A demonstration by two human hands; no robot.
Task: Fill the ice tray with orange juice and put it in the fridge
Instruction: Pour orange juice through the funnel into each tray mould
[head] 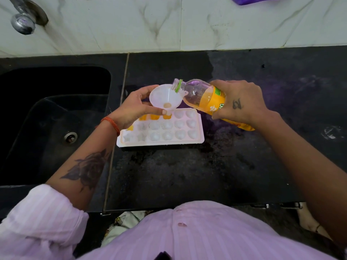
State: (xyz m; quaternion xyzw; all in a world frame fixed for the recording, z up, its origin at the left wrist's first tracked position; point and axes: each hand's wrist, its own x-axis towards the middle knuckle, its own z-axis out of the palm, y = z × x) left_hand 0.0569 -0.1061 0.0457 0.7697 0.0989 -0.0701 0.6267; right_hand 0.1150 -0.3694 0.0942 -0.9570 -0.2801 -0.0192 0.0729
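My left hand (131, 109) pinches the funnel (165, 98) over the ice tray (161, 128) on the counter (206, 175); my right hand (238, 102) grips the tilted juice bottle (204, 98) — filling under way, few cells orange. Next, I judge, shift the funnel along — steadily, most cells remain empty.

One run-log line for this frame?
pouring | left hand holds funnel over ice tray | right hand tilts juice bottle | few cells filled

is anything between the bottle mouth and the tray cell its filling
Only the white funnel, on purpose: the left hand holds it over a back-row cell of the ice tray, and the right hand tips the juice bottle into it. Nothing else intervenes.
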